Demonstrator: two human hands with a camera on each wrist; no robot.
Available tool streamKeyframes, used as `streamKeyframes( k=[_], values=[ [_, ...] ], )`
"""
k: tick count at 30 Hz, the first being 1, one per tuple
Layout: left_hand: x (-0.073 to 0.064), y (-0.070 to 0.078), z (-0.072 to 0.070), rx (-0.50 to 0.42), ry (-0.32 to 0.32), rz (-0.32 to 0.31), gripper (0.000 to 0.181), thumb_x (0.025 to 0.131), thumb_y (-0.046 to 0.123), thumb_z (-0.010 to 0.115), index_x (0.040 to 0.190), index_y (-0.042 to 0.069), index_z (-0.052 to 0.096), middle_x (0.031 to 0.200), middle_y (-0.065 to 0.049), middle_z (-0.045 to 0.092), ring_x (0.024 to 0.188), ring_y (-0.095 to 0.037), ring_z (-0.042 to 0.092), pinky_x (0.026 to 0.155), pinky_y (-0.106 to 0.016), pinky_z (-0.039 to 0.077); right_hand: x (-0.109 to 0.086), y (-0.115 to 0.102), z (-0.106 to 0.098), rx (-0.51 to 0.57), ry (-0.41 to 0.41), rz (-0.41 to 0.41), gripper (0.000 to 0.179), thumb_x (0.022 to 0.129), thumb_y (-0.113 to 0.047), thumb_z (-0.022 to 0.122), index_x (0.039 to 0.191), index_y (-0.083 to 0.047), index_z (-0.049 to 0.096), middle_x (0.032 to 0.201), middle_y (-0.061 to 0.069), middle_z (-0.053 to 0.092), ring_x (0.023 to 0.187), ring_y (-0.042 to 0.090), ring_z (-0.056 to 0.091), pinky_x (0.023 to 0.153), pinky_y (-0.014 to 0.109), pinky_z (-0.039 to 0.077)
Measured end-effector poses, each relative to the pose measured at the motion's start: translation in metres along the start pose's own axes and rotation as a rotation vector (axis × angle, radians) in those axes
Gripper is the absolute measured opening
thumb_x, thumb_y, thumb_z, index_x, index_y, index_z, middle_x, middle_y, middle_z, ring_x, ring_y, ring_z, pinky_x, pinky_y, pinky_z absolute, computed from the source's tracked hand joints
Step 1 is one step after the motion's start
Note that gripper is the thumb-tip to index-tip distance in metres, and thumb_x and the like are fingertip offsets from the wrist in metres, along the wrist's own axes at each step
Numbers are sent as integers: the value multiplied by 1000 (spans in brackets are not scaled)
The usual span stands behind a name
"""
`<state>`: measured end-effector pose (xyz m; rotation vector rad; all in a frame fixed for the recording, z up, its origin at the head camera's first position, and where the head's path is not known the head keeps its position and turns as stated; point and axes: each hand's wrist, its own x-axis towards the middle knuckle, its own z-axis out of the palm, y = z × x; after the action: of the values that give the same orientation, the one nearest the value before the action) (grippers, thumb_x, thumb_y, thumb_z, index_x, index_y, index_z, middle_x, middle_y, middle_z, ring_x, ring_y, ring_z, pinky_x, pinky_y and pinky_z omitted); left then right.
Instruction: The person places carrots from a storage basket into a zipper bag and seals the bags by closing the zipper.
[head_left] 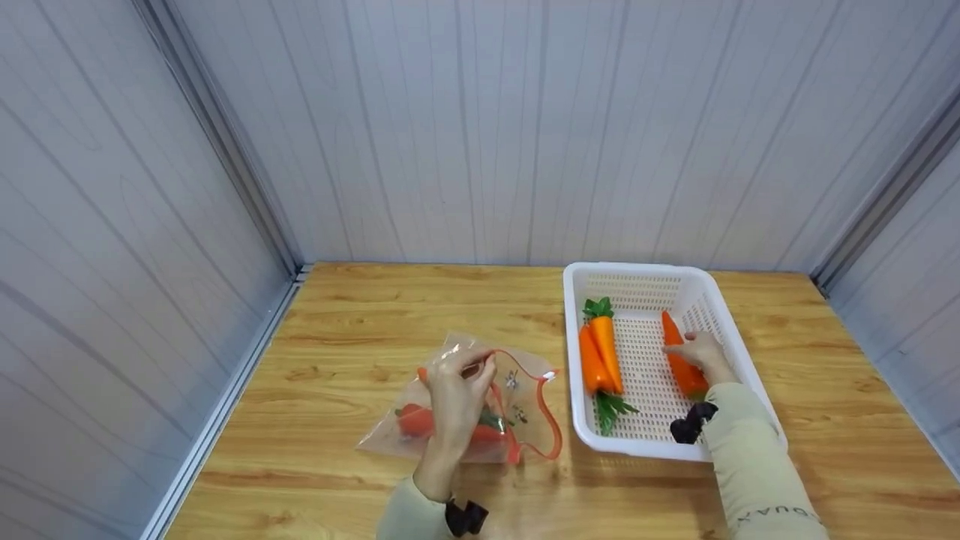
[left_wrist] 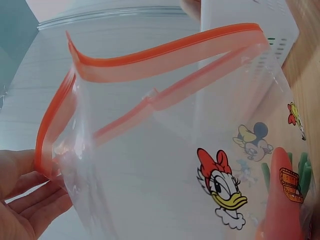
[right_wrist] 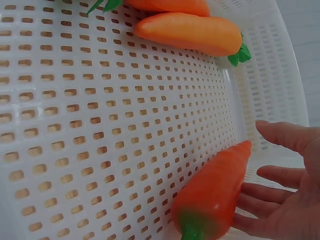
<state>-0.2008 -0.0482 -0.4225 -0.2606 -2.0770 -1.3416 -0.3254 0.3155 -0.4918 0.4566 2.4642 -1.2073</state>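
Observation:
My left hand (head_left: 454, 397) pinches the orange-edged rim of a clear zip bag (left_wrist: 145, 175), whose mouth gapes toward the right. Cartoon figures are printed on the bag, and red carrots (head_left: 415, 421) with green tops show through the plastic. Over at the white basket, my right hand (head_left: 705, 352) reaches inside beside a red-orange carrot (right_wrist: 212, 192). In the right wrist view its fingers are extended along the carrot's side, with the thumb apart from it. Whether the fingertips touch the carrot I cannot tell.
The perforated white basket (head_left: 641, 448) stands on the wooden table (head_left: 330, 322), right of the bag. Along its left side lie an orange carrot (head_left: 604, 345) and a redder carrot (head_left: 592, 367) with green leaves. Pale panelled walls (head_left: 495, 150) enclose the table behind and at the sides.

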Motion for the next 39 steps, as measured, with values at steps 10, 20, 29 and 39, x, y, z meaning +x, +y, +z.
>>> streamKeyframes(
  k=[10, 20, 29, 39],
  values=[
    [1, -4, 3, -2, 54, 92, 9, 74, -3, 63, 76, 2, 70, 71, -6, 65, 67, -11, 60, 58, -24, 51, 1, 7, 2, -38, -10, -28, 81, 75, -10, 65, 135, 10, 15, 133, 34, 20, 114, 42, 31, 94, 49, 32],
    [-1, -2, 2, 14, 40, 36, 10, 75, -2, 63, 79, 3, 71, 74, -4, 65, 69, -11, 60, 60, -22, 51, 3, 10, 5, -5, -45, 25, 86, 66, 4, 66, 136, 6, 18, 128, 31, 29, 104, 38, 36, 86, 46, 41],
    [-1, -2, 2, 0, 48, 46, 8, 75, -2, 64, 78, 2, 70, 73, -6, 65, 68, -12, 61, 59, -22, 51, 2, 10, 4, 57, -34, 39, 84, 66, 7, 65, 137, 4, 19, 129, 30, 28, 105, 38, 36, 83, 44, 43],
    [-1, -4, 3, 2, 61, 64, 8, 74, -3, 64, 78, 2, 70, 72, -7, 65, 67, -13, 60, 58, -23, 51, -4, -5, 8, 111, -38, -4, 80, 70, 5, 62, 138, 4, 19, 130, 28, 29, 108, 36, 38, 80, 38, 46]
  ],
)
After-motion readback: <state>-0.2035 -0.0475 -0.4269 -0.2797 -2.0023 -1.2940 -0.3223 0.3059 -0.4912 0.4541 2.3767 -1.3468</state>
